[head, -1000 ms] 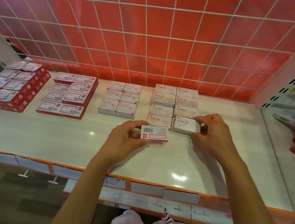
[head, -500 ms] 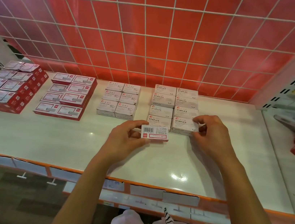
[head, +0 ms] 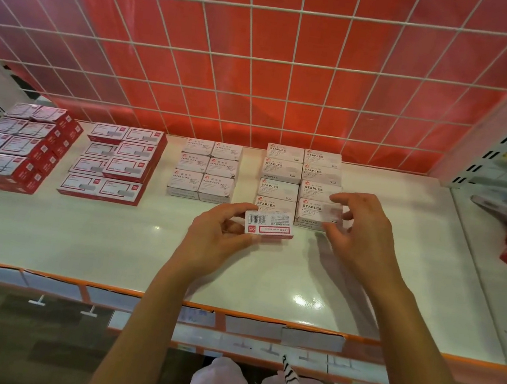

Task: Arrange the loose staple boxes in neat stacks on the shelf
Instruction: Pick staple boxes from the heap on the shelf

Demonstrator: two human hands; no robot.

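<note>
My left hand (head: pixel 216 235) pinches a staple box (head: pixel 268 225), barcode up, long axis left-right. My right hand (head: pixel 360 233), fingers spread, hovers at the STAPLES stacks (head: pixel 278 189) just beyond.

A glossy white shelf (head: pixel 93 234) with an orange front edge is shown, and four groups of small boxes are set on it along its back. At 9 o'clock, a block of red boxes (head: pixel 14 145) is stacked two wide and four deep. Just beside it, at 10 o'clock, flatter red-and-white boxes (head: pixel 113 162) are laid in two columns. At 12 o'clock, grey boxes marked PAPER CLIPS (head: pixel 206 169) are arranged two wide and three deep. At 1 o'clock, grey boxes marked STAPLES (head: pixel 299 182) are stacked in two columns of four, kept apart from the paper-clip group by a strip of bare shelf.
</note>
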